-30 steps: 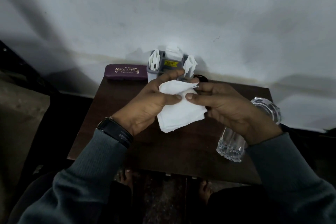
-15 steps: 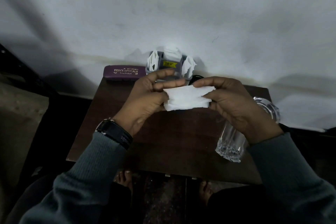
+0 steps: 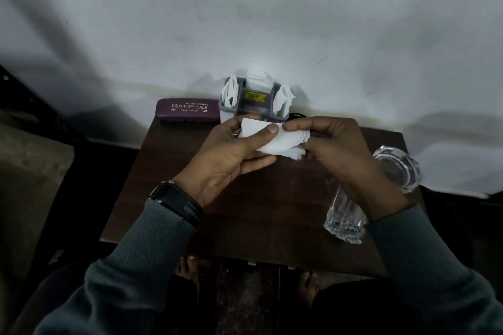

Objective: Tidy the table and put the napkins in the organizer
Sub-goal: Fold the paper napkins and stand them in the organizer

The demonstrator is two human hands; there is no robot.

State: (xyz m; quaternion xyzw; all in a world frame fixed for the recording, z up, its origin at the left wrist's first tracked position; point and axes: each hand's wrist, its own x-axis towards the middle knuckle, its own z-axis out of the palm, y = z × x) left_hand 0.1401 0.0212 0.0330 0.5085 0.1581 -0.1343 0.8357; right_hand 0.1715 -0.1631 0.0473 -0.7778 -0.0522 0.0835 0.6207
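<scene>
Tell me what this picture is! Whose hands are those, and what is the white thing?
There is no machine here, just a person. The camera sits on their head and looks down, so you see what they see. The left hand and the right hand both pinch a folded white napkin above a small dark table. At the back of the table, by the wall, stands a grey organizer with more napkins stuck in it. Beside it lies a purple glasses case. On the right stands a clear glass, partly hidden by the right wrist. The feet under the table are the person's too.
</scene>
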